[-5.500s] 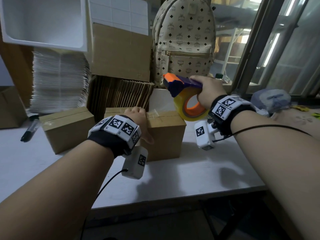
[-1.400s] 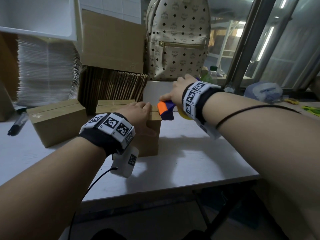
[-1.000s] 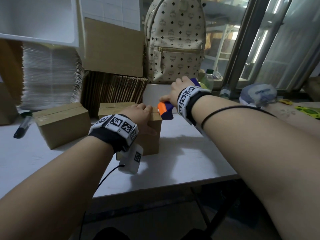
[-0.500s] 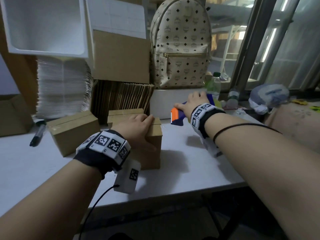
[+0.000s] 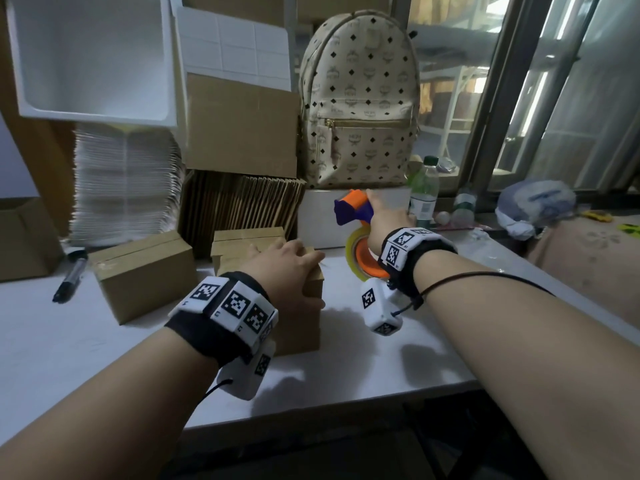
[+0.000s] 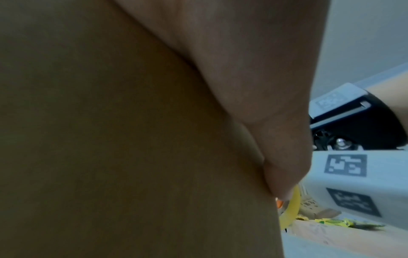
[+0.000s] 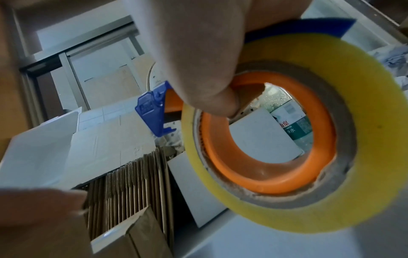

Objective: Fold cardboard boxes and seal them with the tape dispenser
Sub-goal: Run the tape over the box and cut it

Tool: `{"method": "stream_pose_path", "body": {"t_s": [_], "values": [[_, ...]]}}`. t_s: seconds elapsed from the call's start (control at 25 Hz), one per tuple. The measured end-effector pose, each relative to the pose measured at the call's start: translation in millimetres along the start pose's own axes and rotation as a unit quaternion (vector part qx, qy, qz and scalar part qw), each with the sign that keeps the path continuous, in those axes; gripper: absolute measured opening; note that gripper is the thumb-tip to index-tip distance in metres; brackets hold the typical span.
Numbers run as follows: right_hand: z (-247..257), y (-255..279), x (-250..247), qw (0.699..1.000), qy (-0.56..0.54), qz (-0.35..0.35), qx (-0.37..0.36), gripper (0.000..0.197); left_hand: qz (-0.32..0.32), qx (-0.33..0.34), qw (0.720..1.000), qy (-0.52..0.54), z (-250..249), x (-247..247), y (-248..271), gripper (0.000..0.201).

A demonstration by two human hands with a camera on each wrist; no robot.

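I am pressing my left hand flat on top of the cardboard box, fingers straight, thumb lying down its near side. My right hand is gripping the tape dispenser, fingers curled through its orange core, holding it in the air just right of the box, in front of the backpack.
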State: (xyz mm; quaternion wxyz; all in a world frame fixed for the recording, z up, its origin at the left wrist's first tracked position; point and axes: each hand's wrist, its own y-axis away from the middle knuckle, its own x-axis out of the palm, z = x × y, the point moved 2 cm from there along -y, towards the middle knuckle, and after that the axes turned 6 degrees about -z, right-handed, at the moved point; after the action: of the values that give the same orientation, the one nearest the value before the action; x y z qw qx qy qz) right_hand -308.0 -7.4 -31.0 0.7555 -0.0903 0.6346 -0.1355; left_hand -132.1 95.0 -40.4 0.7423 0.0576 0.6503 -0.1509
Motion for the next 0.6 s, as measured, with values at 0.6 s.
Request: {"method": "stream_pose_path", "body": {"t_s": [0.6], "values": [[-5,21,35,0.993,-0.087,0.072,-0.028,0.09,-0.007,0.054,0.998,0.015,-6,-5,-4,0.04]]}}
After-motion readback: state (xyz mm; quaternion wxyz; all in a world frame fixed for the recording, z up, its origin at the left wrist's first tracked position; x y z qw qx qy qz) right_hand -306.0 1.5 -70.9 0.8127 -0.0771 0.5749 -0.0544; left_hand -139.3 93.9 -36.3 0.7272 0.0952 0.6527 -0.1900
